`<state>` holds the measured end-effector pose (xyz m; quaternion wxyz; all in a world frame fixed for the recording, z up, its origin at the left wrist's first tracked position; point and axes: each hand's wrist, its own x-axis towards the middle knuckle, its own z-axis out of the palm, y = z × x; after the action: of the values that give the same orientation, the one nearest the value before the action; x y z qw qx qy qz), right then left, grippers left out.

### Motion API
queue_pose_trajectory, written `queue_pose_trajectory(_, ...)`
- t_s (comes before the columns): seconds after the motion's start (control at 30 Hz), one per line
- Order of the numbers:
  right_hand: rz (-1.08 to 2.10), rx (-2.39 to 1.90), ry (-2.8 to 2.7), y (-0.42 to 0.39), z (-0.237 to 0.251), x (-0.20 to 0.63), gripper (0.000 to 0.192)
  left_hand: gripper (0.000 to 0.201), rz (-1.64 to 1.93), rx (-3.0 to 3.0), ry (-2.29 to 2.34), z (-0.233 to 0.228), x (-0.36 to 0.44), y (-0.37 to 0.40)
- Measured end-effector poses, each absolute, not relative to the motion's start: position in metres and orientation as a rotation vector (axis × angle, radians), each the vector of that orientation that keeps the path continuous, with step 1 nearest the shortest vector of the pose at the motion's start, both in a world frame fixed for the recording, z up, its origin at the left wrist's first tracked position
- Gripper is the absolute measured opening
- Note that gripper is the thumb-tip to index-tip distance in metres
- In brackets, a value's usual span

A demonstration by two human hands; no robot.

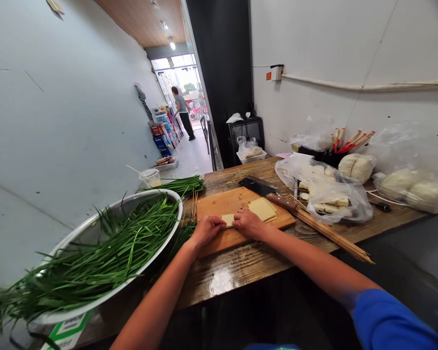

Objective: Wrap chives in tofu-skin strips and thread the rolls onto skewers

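Observation:
On the wooden cutting board (216,206), a pale yellow tofu sheet (228,219), folded or rolled into a narrow strip, lies between my hands. My left hand (209,229) pinches its left end, thumb and fingers pressed together. Curled fingers of my right hand (248,223) grip the other end and hide part of it. Just beyond the right hand is a small stack of flat, square tofu sheets (263,209). A cleaver (258,185) rests across the board's far edge, its brown handle pointing right. Thin bamboo skewers (336,235) lie in a bundle to the right.
At left stands a large metal bowl (180,206) heaped with long green chives (120,262). More chives (186,184) and a plastic cup (150,178) sit behind it. A plastic bag (357,204) of white pieces and red-tipped sticks (345,142) are at right. A person (183,112) stands near the doorway.

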<state>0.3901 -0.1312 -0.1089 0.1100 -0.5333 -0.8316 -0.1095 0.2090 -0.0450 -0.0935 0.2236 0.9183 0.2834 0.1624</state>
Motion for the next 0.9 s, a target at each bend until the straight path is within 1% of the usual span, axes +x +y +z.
queue_pose_trajectory(0.07,-0.227,-1.563,-2.461,-0.127,-0.106,0.393,0.027,0.018,0.498,2.660,0.769,-0.090,0.209,-0.052)
queue_pose_trajectory(0.2,-0.061,-1.552,-2.392,-0.122,-0.103,0.395,0.031,0.019,0.501,2.927,0.582,-0.088,0.213,-0.063)
queue_pose_trajectory(0.43,0.136,-1.522,-2.275,-0.120,-0.104,0.399,0.021,0.024,0.505,2.974,0.461,-0.101,0.219,-0.056)
queue_pose_trajectory(0.73,0.269,-1.527,-2.234,-0.113,-0.103,0.403,0.016,0.023,0.530,2.927,0.531,-0.101,0.215,-0.056)
queue_pose_trajectory(0.9,0.220,-1.566,-2.235,-0.120,-0.100,0.402,0.019,0.025,0.474,2.865,0.421,-0.098,0.219,-0.050)
